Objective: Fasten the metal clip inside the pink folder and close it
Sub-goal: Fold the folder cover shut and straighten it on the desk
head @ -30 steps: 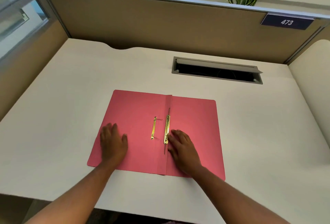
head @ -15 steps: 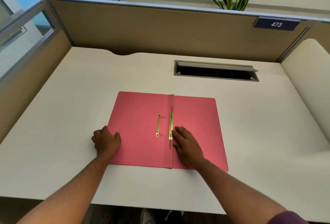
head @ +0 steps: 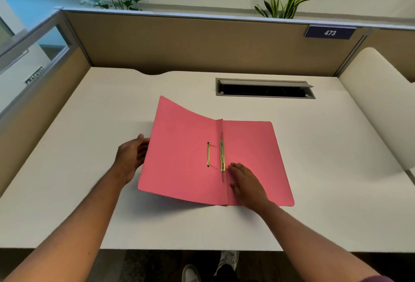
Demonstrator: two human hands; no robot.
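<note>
The pink folder (head: 251,147) lies open in the middle of the white desk (head: 89,169). Its left flap (head: 179,147) is raised off the desk and curves upward. My left hand (head: 132,156) grips that flap's outer left edge. A brass metal clip (head: 222,156) runs along the spine, with a thinner brass bar (head: 208,155) lying on the left flap beside it. My right hand (head: 247,185) rests flat on the right half, fingers spread, just right of the clip's lower end.
A grey cable slot (head: 265,88) with its lid up is set into the desk behind the folder. Tan partition walls (head: 190,43) enclose the desk at the back and left. A curved white panel (head: 377,106) rises on the right. Shoes show below the front edge.
My left hand slid off the left flap to its outer edge and has lifted it off the desk. My right hand has stayed pressed beside the clip.
</note>
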